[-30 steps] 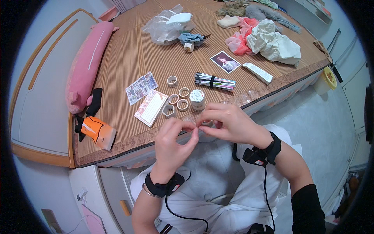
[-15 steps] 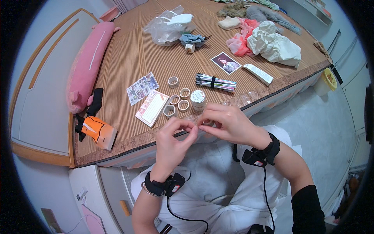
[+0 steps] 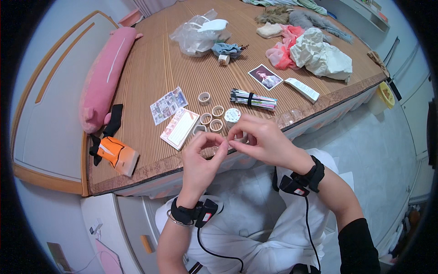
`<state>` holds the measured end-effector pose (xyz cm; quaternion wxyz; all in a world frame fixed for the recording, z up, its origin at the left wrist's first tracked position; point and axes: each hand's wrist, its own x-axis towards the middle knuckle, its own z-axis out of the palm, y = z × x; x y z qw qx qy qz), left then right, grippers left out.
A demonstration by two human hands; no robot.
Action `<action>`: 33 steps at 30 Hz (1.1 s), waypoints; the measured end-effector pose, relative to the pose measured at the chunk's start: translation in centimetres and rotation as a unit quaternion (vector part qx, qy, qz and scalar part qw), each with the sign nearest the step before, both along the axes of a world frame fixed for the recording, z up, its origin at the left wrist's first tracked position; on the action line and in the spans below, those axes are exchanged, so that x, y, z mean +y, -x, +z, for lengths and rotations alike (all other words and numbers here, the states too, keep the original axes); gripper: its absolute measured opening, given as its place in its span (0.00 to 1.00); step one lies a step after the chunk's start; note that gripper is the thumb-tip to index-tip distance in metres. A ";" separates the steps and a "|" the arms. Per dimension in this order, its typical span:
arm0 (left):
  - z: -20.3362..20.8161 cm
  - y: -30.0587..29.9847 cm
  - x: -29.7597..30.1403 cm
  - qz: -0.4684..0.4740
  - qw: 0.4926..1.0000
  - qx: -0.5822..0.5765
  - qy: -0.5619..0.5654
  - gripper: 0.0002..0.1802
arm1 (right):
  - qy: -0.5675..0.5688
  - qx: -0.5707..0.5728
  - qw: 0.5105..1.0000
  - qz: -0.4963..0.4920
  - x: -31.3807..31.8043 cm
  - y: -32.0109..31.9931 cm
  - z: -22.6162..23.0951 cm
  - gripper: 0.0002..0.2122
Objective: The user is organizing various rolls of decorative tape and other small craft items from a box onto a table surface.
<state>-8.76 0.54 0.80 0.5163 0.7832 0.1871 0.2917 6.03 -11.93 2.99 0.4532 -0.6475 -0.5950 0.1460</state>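
Observation:
My left hand point(image 3: 202, 154) is closed in a pinch, thumb against forefinger, just beyond the bed's front edge. Its fingertips meet those of my right hand point(image 3: 256, 139); whatever lies between them is too small to make out. Tucked under my right fingers is a pale roll of tape point(image 3: 243, 138), partly hidden. Just beyond my hands stand several rolls of washi tape point(image 3: 216, 125) and a stack of tape rolls point(image 3: 232, 116) with a patterned white top. A pad of note paper point(image 3: 179, 129) and a sticker sheet point(image 3: 169, 106) lie to the left.
On the bamboo mat point(image 3: 159, 59) lie a strapped bundle of pens point(image 3: 253, 99), a photo card point(image 3: 265, 76), a white tube point(image 3: 302, 90), a plastic bag point(image 3: 194, 39) and crumpled cloth point(image 3: 321, 55). An orange pouch point(image 3: 117, 155) and long pink plush point(image 3: 109, 77) are at left.
Both hands have shifted slightly up and left, fingertips still together. The whole view has moved a little with the head. Things on the mat stay in place.

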 end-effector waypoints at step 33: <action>-0.6 0.4 0.7 -0.048 0.983 0.025 0.174 0.08 | -0.029 0.042 0.999 0.016 0.4 0.2 -0.9 0.07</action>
